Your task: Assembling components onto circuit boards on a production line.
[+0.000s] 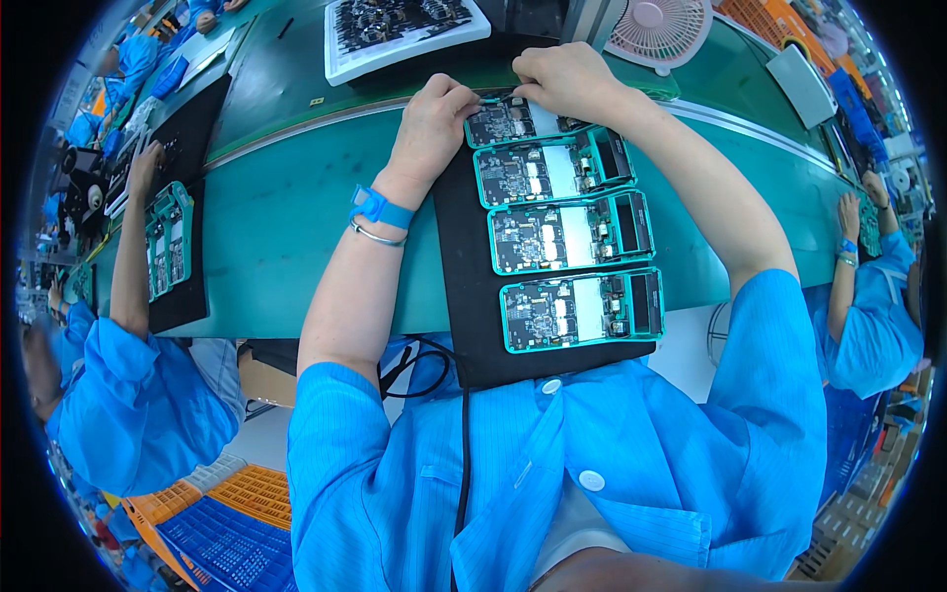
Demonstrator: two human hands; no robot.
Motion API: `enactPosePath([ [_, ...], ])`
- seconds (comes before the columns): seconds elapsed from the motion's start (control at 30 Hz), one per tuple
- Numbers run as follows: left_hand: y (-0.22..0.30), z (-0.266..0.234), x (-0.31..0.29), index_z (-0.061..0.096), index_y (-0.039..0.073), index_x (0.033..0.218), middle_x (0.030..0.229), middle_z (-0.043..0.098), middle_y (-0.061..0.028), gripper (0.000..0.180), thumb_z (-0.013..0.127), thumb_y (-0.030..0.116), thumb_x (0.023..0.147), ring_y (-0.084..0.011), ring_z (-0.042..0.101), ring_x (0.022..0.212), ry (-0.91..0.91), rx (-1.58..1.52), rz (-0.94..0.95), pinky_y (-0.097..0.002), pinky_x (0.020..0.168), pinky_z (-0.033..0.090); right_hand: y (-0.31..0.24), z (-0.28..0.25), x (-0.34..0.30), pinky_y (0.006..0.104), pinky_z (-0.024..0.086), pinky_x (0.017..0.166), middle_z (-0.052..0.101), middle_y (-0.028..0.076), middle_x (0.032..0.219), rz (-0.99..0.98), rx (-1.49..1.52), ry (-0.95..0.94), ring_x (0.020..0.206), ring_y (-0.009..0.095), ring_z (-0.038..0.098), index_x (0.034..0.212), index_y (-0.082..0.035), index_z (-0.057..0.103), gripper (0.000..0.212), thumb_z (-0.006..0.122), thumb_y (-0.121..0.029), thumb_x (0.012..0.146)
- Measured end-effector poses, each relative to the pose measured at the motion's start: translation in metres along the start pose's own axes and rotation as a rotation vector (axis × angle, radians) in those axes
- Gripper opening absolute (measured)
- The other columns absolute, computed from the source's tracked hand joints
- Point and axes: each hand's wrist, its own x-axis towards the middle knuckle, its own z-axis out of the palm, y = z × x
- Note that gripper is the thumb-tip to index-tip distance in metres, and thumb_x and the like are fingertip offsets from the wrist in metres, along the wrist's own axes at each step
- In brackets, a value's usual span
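Four teal-framed device housings with circuit boards inside form a column on a black mat point(462, 286). At the far end is the farthest housing point(501, 122), partly hidden by my hands. Nearer me follow the second housing point(560, 170), the third housing point(567, 233) and the nearest housing point(580, 311), all lying flat with boards facing up. My left hand point(430, 123) is closed, fingertips pinching the farthest housing's left end. Over its far right edge my right hand point(570, 81) is closed with curled fingers; what they hold is hidden. A blue strap and a metal bangle circle my left wrist.
A white foam tray point(409, 57) of small dark parts stands beyond my hands, near a pink fan point(659, 30). A metal rail point(316, 123) crosses the green bench. Co-workers in blue sit on both sides. A black cable point(464, 444) hangs before me.
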Motion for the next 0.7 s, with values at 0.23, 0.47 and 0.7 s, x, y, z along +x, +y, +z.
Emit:
enactPosePath([
  [0.23,-0.002,-0.001,0.003,0.069,0.004,0.086,0.087,0.058,-0.0099,0.007,0.072,0.002,0.080,-0.0303,0.064,0.082,-0.007,0.055,0.097,-0.0392,0.070,0.053,-0.001,-0.001,0.001,0.0420,0.053,0.070,0.066,0.007,0.085,0.007,-0.005,-0.013,0.081,0.028,0.069,0.089,-0.009,0.064,0.022,0.069,-0.030,0.088],
  [0.47,-0.001,-0.005,0.004,0.068,0.003,0.085,0.086,0.058,-0.0110,0.007,0.073,0.001,0.080,-0.0312,0.064,0.080,-0.070,0.108,0.157,-0.0385,0.069,0.053,0.000,0.001,0.004,0.0422,0.053,0.070,0.066,0.007,0.085,-0.001,-0.014,-0.024,0.081,0.028,0.069,0.088,-0.009,0.064,0.022,0.069,-0.030,0.087],
  [0.7,0.022,-0.021,-0.016,0.069,0.003,0.091,0.088,0.061,-0.0115,0.009,0.073,0.003,0.082,-0.0323,0.066,0.080,0.025,-0.031,-0.016,-0.0403,0.069,0.054,-0.002,0.000,-0.027,0.0414,0.051,0.065,0.065,0.007,0.083,-0.055,0.072,0.168,0.075,0.030,0.067,0.087,-0.007,0.065,0.025,0.072,-0.031,0.085],
])
